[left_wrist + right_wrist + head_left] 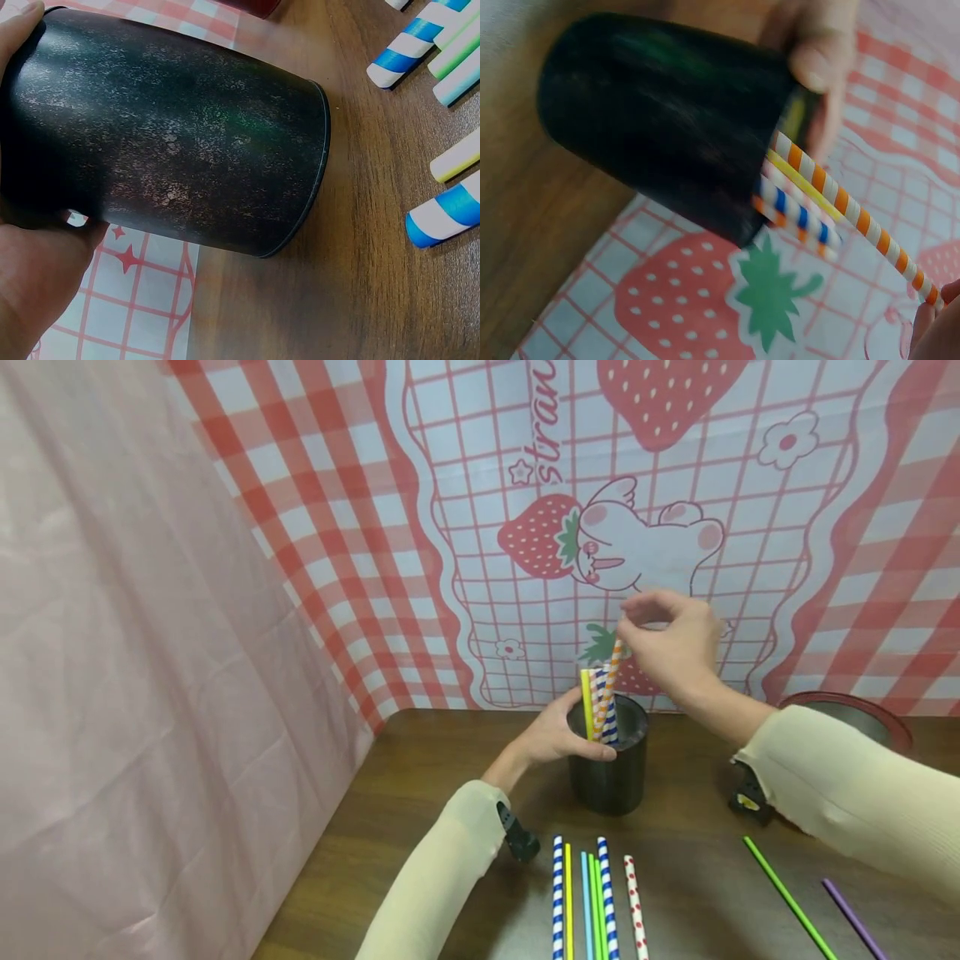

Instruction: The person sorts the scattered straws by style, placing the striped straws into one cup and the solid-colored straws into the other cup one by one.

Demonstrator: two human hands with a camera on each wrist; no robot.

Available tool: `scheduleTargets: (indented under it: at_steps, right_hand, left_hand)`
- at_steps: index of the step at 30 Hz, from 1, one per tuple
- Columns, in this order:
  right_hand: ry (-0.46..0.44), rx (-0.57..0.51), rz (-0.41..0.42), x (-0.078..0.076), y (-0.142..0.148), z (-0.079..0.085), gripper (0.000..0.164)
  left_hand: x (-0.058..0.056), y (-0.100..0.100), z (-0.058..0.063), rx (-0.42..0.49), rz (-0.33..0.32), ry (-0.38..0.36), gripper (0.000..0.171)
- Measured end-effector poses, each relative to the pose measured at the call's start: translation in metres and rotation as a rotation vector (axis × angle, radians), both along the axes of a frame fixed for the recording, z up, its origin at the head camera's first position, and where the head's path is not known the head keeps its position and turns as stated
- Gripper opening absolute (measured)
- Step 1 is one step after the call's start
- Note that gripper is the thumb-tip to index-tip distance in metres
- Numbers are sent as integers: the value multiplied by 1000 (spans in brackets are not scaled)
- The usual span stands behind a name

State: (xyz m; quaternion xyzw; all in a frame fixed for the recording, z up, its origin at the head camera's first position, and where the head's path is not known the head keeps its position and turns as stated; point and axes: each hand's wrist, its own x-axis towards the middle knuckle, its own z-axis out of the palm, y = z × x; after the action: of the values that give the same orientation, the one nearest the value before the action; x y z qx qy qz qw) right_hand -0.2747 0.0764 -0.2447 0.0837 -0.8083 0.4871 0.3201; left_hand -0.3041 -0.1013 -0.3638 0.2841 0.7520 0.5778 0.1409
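Note:
A black cylindrical cup (609, 785) stands on the table near the patterned cloth. My left hand (553, 732) grips it at the rim, thumb across the near side; the cup's dark wall (187, 135) fills much of the left wrist view. Above the cup, my right hand (675, 643) pinches the upper end of an orange-and-white striped paper straw (855, 217). That straw's lower end is within the cup's mouth. Several other straws lean inside at the left, among them a yellow straw (587, 697) and a blue-and-white striped straw (791, 212).
In front of the cup lie several straws: blue-striped (557, 893), yellow (569, 902), light blue (586, 906), green and red-dotted (634, 906). Farther right are a green straw (787, 895) and a purple straw (853, 917). A red-rimmed round container (903, 727) sits behind the right forearm.

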Motion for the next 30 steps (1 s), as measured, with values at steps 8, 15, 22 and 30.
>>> scheduleTargets:
  at_steps: [8,15,22,30]
  right_hand:
    - [32,89,74,0,-17,-21,13]
    - [2,152,151,2,-26,-36,12]
    - [-17,191,209,2,-28,-49,11]
    - [-75,194,183,5,-19,-49,12]
  left_hand:
    - [1,1,-1,32,-36,-18,79]
    - [1,1,-1,31,-34,4,77]
    - [0,2,-1,21,-38,39,75]
    - [0,1,0,37,-38,21,81]
